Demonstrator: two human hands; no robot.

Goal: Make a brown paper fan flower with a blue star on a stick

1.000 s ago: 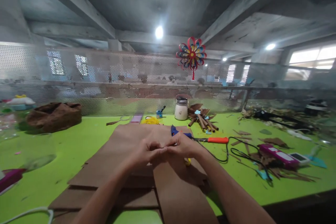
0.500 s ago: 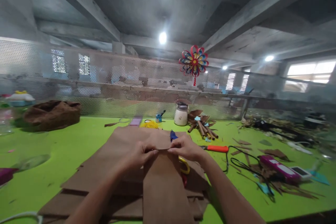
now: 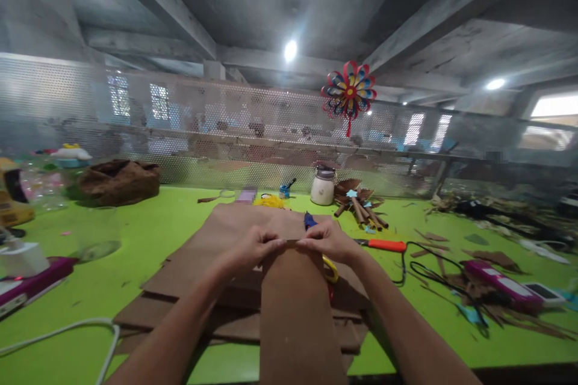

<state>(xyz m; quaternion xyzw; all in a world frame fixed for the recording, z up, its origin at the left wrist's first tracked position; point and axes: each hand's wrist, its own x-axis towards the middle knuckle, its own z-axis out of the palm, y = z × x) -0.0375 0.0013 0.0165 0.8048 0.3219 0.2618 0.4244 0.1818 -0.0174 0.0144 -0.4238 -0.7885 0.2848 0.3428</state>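
Note:
Both hands pinch the far end of a long strip of brown paper (image 3: 295, 313) that runs toward me. My left hand (image 3: 259, 246) grips its left corner, fingers closed. At the right corner, my right hand (image 3: 332, 240) is closed in the same way, close to the left. Beneath them lies a stack of larger brown sheets (image 3: 194, 252) with uneven edges. A yellow scissor handle (image 3: 332, 269) shows beside the strip, partly covered by it. Just behind my right hand is a dark blue object (image 3: 309, 220) whose kind I cannot make out.
An orange-handled tool (image 3: 387, 245) and a black cable lie right, near brown scraps and a purple power strip (image 3: 501, 286). Behind stand a white jar (image 3: 322, 186) and rolled brown pieces (image 3: 361, 210). Brown cloth (image 3: 120, 182) and another power strip (image 3: 40, 283) are left.
The view has shifted left, so things sit farther right in the picture and more of the left side shows. Both hands stay on the strip's far end, a little closer together.

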